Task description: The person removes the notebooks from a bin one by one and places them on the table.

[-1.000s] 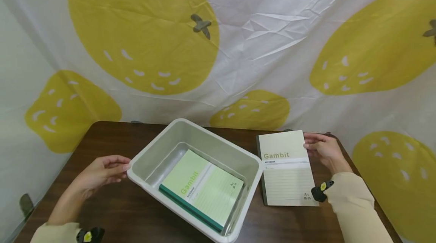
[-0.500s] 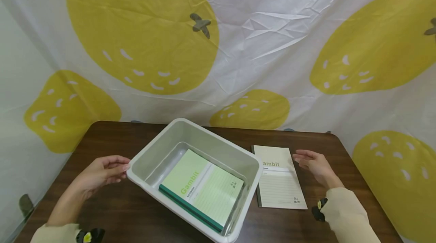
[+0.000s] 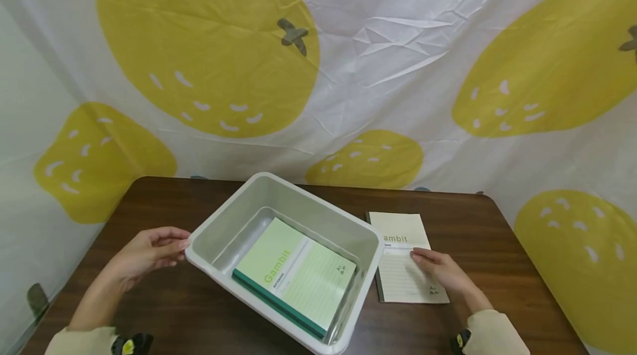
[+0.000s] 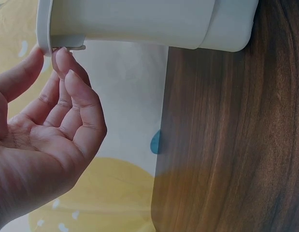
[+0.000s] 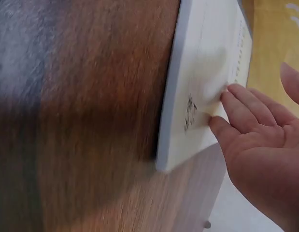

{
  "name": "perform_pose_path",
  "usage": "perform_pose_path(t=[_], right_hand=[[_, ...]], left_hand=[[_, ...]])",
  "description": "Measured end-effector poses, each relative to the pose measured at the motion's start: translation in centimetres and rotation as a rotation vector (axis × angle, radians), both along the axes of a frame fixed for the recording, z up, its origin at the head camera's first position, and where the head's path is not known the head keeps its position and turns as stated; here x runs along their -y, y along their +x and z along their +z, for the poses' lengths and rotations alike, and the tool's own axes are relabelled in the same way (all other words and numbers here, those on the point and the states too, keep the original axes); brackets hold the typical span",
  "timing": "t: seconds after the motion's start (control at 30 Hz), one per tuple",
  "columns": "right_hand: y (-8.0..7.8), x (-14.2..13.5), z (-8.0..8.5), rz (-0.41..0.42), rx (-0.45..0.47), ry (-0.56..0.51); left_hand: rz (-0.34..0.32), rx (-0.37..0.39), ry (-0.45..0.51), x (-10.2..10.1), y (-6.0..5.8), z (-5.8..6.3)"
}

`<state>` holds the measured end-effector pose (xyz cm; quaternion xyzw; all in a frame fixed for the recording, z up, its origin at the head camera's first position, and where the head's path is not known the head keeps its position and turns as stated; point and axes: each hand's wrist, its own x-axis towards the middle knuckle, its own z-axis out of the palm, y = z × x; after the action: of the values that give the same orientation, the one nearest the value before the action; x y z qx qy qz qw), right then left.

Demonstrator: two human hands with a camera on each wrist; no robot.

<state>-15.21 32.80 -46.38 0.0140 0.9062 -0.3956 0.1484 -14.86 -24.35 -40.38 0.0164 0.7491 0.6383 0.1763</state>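
A light grey plastic basin (image 3: 214, 225) stands at an angle on the dark wooden table. My left hand (image 3: 149, 252) pinches its rim at the left corner between thumb and fingertips, which the left wrist view shows close up. Inside the basin lie green-spined Gambit notebooks (image 3: 298, 275), seemingly stacked. To the basin's right, a cream Gambit notebook (image 3: 403, 277) with a dark spine lies flat, its left edge partly behind the basin rim. My right hand (image 3: 445, 275) has its fingers extended over this notebook; in the right wrist view the fingertips (image 5: 226, 94) appear to touch its cover.
The brown wooden table (image 3: 164, 200) has rounded back corners. Behind it hangs a white cloth (image 3: 378, 78) printed with yellow lemons, close to the table's back edge. Black bands (image 3: 131, 344) circle both wrists.
The right hand has lowered the cream notebook onto the table, let go of its right edge, and moved left onto its cover. The left hand and basin have stayed put.
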Motion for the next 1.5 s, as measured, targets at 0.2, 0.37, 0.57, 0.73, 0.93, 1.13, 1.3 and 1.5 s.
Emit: perform_pose_path(t=[0.2,0.37,0.57,0.73,0.93,1.13,1.3,1.5], right_hand=[[-1.4,0.7,-0.2,-0.063,0.043,-0.028],[-3.5,1.2,-0.3,-0.078,0.027,-0.018],[-5.3,1.4,-0.3,-0.083,0.031,-0.053],[-5.8,1.2,-0.5,-0.091,0.051,-0.091],[-5.9,1.1,-0.4,-0.107,0.064,-0.087],[-6.0,0.9,1.2,-0.131,0.071,-0.204],[-6.5,1.1,4.4,-0.102,0.033,-0.360],[-7.2,2.6,9.8,-0.029,-0.057,-0.455]], left_hand=[[0.003,-0.003,-0.014,0.0,0.0,0.1],[0.004,-0.004,-0.009,0.0,0.0,0.1],[0.008,-0.001,-0.002,-0.1,0.1,0.1],[0.013,0.003,-0.005,-0.2,0.0,0.1],[0.015,0.006,0.005,-0.1,0.0,0.1],[0.017,0.013,0.001,-0.1,-0.1,0.1],[0.010,0.012,0.002,-0.1,-0.1,0.1],[0.012,0.011,-0.002,-0.1,-0.1,0.1]])
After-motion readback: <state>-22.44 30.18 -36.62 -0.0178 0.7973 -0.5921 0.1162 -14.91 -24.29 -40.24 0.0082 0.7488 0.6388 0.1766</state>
